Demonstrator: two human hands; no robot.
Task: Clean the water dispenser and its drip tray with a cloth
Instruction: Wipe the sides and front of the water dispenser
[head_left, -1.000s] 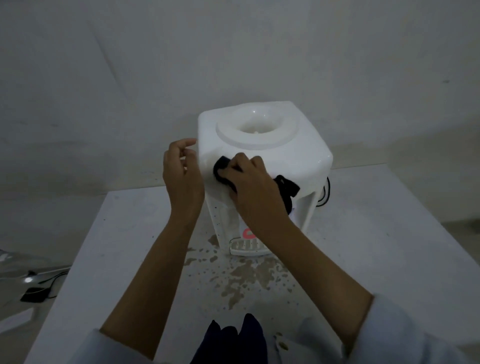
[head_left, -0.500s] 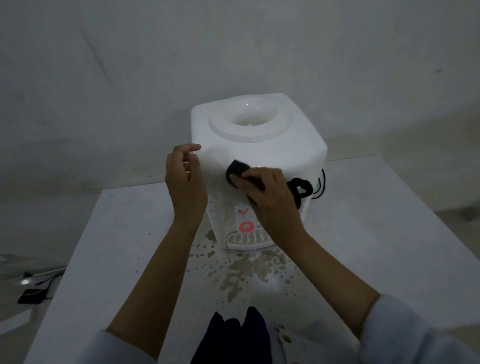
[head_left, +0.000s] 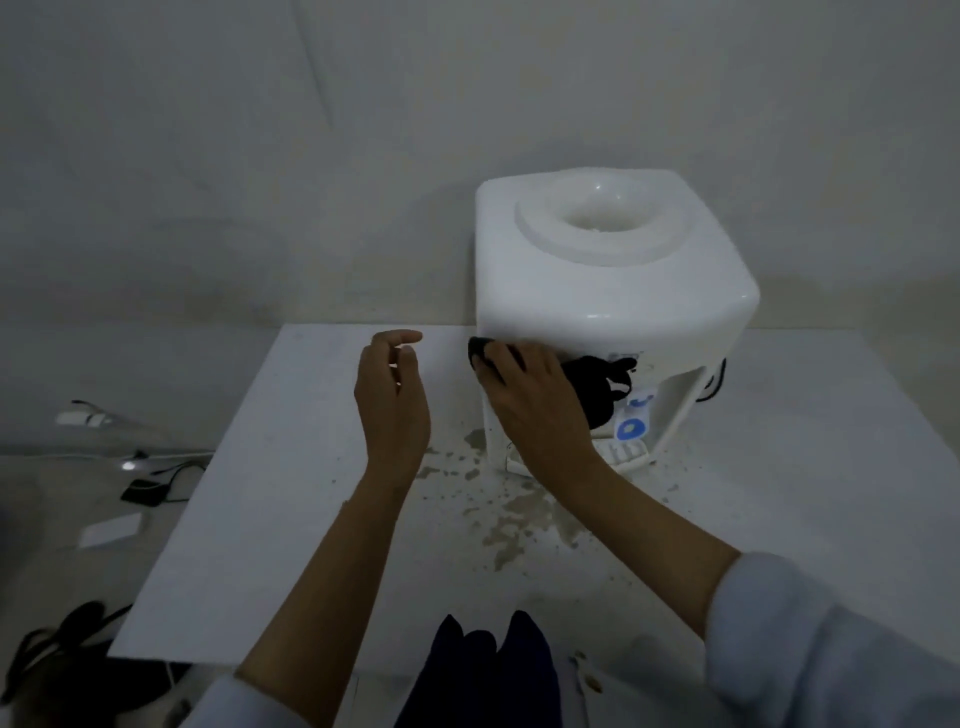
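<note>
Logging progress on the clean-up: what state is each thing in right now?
Water dispenser: upright on the table, no bottle in its top.
Black cloth: pressed on the dispenser's front.
Drip tray: in place at the base.
Table: wet splashes before the dispenser.
Right hand: holds the cloth.
Left hand: free, fingers relaxed.

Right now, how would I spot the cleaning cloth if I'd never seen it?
Find the big white water dispenser on the table. Just under its top, on the front, the right hand presses the cloth against it. It's the only black, crumpled thing on the white body.
</note>
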